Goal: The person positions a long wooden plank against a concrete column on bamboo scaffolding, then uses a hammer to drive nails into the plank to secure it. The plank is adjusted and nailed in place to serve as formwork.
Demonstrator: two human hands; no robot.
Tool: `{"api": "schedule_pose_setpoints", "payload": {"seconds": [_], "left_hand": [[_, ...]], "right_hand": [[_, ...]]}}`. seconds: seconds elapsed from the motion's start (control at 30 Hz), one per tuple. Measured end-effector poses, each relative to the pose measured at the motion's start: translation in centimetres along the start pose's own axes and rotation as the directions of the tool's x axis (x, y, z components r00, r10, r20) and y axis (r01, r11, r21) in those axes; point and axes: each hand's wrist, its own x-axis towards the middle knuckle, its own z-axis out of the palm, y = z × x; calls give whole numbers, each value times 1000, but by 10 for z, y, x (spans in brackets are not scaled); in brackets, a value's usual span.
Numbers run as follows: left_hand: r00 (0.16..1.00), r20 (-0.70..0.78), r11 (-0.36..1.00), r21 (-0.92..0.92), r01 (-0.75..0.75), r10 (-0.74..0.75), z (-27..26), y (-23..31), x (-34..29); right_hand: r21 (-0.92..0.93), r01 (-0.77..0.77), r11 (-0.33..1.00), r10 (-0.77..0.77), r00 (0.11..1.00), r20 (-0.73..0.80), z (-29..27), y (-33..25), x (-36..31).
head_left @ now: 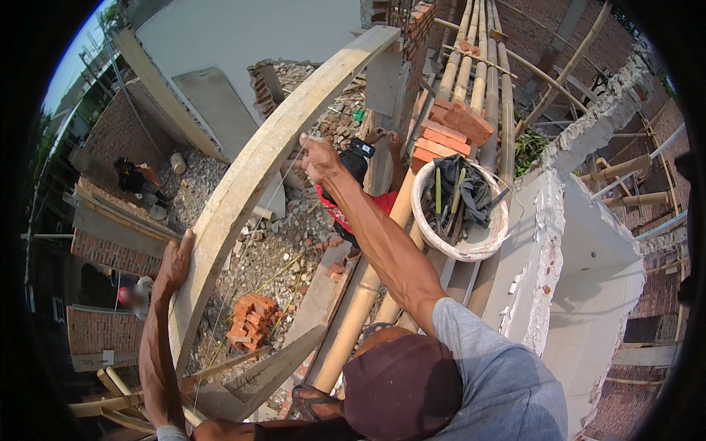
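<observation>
Rests the left grip [176, 264] against the left edge of a long pale beam [243, 176], with fingers stretched along the side; cannot tell whether clasped round the underside or merely pressed flat. Has the right grip [318, 160] closed, with curled fingers, on a thin string [282, 181], right beside the beam's opposite edge, too near to tell touching from apart. Shows the beam slanting from low on the left up toward a brick pillar [421, 26] at the top, with the string drawn down along the right side. Looks down past both onto rubble [272, 261], with a heap of orange bricks [252, 321] lying there and a co-worker [356, 163] in red and black just beyond the right forearm. Reveals, to the right, a row of long bamboo poles [482, 73], with stacked bricks [443, 140] on top and a white bucket [479, 255] just beside, holding crumpled black plastic [479, 195] and greenish sticks [457, 189].
</observation>
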Motion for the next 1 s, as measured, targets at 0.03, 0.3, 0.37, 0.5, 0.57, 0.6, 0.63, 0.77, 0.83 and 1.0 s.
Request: {"api": "schedule_pose_setpoints", "payload": {"seconds": [0.03, 0.3, 0.37, 0.5, 0.57, 0.6, 0.63, 0.77, 0.83, 1.0], "left_hand": [[1000, -6, 1000, 26, 11, -11, 0, 0, 0], [1000, 18, 999, 42, 15, -15, -2, 1, 0], [999, 25, 999, 39, 23, -24, -2, 0, 0], [999, 23, 999, 34, 37, -38, 0, -3, 1], [999, 25, 999, 27, 39, -40, 1, -5, 3], [999, 27, 999, 20, 40, -41, 2, -6, 3], [999, 23, 999, 31, 44, -45, 2, -7, 4], [999, 27, 999, 12, 38, -39, 1, -8, 3], [998, 27, 998, 26, 50, -51, 0, -6, 3], [998, 45, 999, -2, 36, -36, -1, -3, 1]], "right_hand": [[1, 12, 1000, -12, 1000, 11, 0, 0, 0], [9, 21, 1000, -21, 999, -37, 1, 2, 2], [23, 13, 1000, -13, 1000, -19, -1, 2, 2], [39, 3, 999, -1, 998, -56, -2, 4, 4], [23, 18, 1000, -18, 999, -29, -2, 4, 4], [6, 13, 1000, -12, 999, -46, -2, 5, 4], [12, 26, 1000, -26, 1000, -14, -2, 4, 4], [6, 32, 999, -32, 999, 3, -3, 4, 3], [5, 25, 1000, -25, 1000, -14, -3, 4, 4], [-20, 4, 1000, -5, 999, -39, -4, 5, 5]]}}
